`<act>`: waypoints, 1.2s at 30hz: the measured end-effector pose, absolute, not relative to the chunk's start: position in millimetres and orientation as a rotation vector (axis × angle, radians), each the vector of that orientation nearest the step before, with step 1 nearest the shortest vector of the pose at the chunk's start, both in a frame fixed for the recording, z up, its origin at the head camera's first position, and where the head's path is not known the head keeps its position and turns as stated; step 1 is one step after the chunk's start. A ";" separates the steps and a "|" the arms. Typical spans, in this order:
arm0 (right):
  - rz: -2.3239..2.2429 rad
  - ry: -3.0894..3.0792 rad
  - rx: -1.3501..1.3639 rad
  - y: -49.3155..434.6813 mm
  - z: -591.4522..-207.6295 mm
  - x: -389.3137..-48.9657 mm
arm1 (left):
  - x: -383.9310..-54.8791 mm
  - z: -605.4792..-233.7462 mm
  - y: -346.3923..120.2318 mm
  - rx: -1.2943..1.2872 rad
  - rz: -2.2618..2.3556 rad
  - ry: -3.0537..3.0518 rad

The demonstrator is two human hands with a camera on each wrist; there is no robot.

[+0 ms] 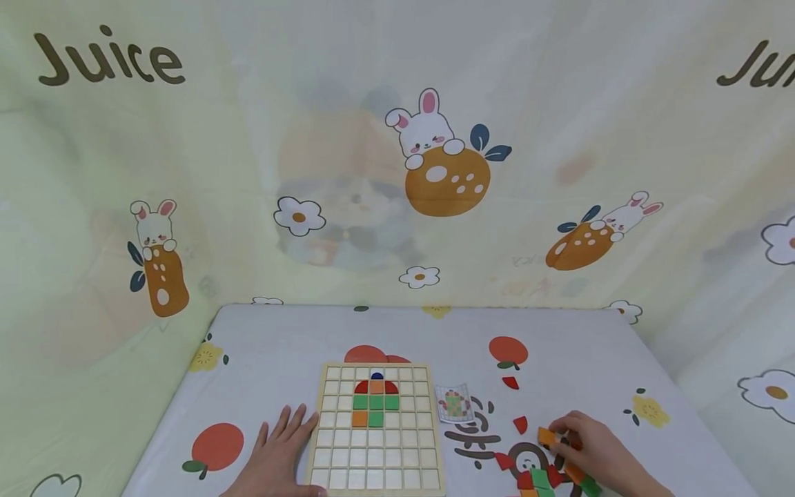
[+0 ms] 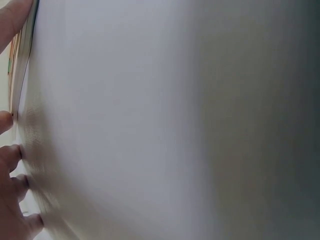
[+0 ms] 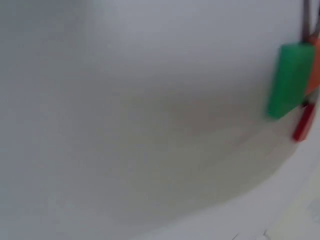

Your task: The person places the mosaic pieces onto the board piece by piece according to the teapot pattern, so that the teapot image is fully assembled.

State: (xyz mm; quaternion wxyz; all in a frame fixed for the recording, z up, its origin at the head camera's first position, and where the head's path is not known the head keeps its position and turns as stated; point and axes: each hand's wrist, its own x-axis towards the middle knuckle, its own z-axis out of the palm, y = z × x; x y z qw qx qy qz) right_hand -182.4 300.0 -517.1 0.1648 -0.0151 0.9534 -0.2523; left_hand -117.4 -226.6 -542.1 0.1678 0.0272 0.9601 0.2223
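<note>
A wooden grid board point(image 1: 329, 476) lies on the table with colored tiles in its upper cells: a blue piece point(image 1: 377, 376), red corner pieces, orange squares and green squares point(image 1: 375, 419). My left hand point(image 1: 282, 445) lies with fingers spread along the board's left edge, the thumb at its lower corner. To the right, my right hand point(image 1: 590, 445) pinches an orange square tile point(image 1: 547, 437) between thumb and fingers, above a loose pile of tiles. A green tile point(image 3: 289, 80) and a red tile point(image 3: 304, 122) show at the right wrist view's edge, blurred; that hand is not seen there.
A small pattern card point(image 1: 455, 403) lies against the board's right side. Loose red pieces point(image 1: 520, 424) and green tiles point(image 1: 540, 479) are scattered on the right of the printed tablecloth point(image 1: 273, 359). A printed curtain point(image 1: 348, 290) stands behind the table.
</note>
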 end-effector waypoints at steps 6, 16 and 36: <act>-0.682 2.770 -0.124 267.3 -507.3 -191.2 | -117.5 -542.9 -227.6 0.072 0.634 2.733; -0.782 2.785 -0.397 199.3 -502.1 -200.6 | -117.8 -545.0 -226.9 0.057 0.640 2.731; -0.727 2.682 -0.680 95.0 -505.5 -211.2 | -118.6 -546.0 -224.7 0.032 0.630 2.725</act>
